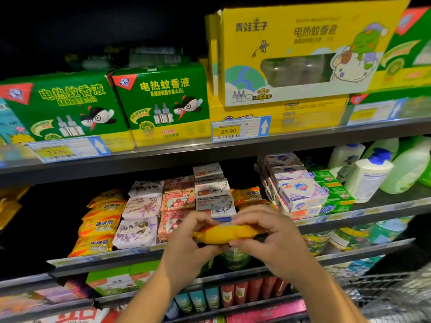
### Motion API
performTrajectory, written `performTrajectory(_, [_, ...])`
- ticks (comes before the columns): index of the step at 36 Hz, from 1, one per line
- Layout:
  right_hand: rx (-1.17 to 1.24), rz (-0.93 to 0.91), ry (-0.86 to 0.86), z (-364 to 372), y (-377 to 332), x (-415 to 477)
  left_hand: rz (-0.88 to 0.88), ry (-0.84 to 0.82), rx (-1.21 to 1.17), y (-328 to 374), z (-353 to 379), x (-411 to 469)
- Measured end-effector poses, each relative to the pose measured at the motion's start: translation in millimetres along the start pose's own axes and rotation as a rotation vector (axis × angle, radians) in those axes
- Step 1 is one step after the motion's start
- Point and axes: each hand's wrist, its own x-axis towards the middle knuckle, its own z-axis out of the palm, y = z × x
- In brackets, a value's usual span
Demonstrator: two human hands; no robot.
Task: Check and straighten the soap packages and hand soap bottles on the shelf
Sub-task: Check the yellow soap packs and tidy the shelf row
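Left hand [186, 240] and right hand [270, 236] each pinch an end of yellow soap pkg [229, 234], long axis L–R along shelf [105, 258]; matching stack [248, 195] just beyond right hand.

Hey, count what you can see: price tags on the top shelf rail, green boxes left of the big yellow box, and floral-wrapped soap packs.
Blue-and-white paper price tags: 3
Green cardboard boxes: 2
White floral-wrapped soap packs: 3
Total: 8
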Motion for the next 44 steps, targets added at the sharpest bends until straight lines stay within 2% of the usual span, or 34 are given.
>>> performTrajectory(4, [0.082, 0.041, -0.003, -1, 3, 0, 0.082, 0.097, -0.023, 3, -7, -2])
performTrajectory(7, [0.278, 0.173, 0.045, -4, -1, -1, 0.079, 0.062, -0.131, 11, -12, -1])
performTrajectory(11, [0.500, 0.418, 0.097, 1, -3, 2, -0.160, -0.051, -0.415, 23, -11, 0])
performTrajectory(15, [0.405, 0.634, -0.003, 7, -2, 5, -0.466, -0.115, -0.478, 28, -6, 1])
performTrajectory(19, [0.334, 0.674, -0.099, 8, 3, 4, -0.556, -0.115, -0.451, 26, -6, 0])
performTrajectory(22, [0.312, 0.571, -0.104, 3, 7, 5, -0.484, -0.077, -0.406, 20, -12, 1])
performTrajectory(26, [0.219, 0.397, -0.056, -1, 6, 7, -0.243, 0.002, -0.294, 17, -21, 2])
performTrajectory(31, [0.365, 0.319, -0.152, -1, 8, 7, 0.233, 0.060, -0.092, 8, -31, 0])
performTrajectory(35, [0.514, 0.416, -0.119, 6, 11, 9, 0.568, 0.124, 0.185, 8, -36, 2])
performTrajectory(38, [0.588, 0.513, -0.093, 18, 10, 13, 0.628, 0.132, 0.255, 16, -34, 3])
performTrajectory(44, [0.744, 0.644, -0.143, 41, 6, 18, 0.427, 0.088, 0.295, 28, -31, 2])
